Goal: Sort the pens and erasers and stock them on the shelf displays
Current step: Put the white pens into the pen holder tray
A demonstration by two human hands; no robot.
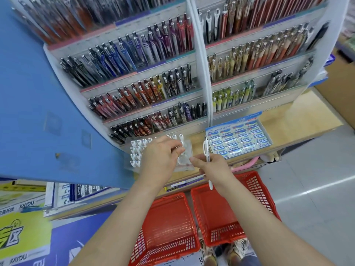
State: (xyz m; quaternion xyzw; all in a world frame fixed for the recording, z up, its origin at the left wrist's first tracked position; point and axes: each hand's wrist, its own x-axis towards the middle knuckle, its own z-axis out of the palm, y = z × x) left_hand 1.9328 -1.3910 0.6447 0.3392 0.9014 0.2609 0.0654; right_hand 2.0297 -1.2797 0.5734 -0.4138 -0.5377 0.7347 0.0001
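A clear pen stand (pixel 187 150) full of white pens sits on the wooden ledge under the tiered pen display (pixel 146 89). My left hand (pixel 159 160) reaches over the stand, its fingertips pinching a white pen (pixel 180 149) down into it. My right hand (pixel 213 167) grips another white pen (pixel 207 152) upright, just right of the stand. An open box of Pilot erasers (pixel 240 139) lies on the ledge to the right.
Two red mesh baskets (pixel 165 227) (pixel 255 189) stand on the floor below my arms, by my shoes. A blue panel (pixel 48 112) blocks the left side. Boxed stock lies on the low shelf at the left. Cardboard boxes stand at the far right.
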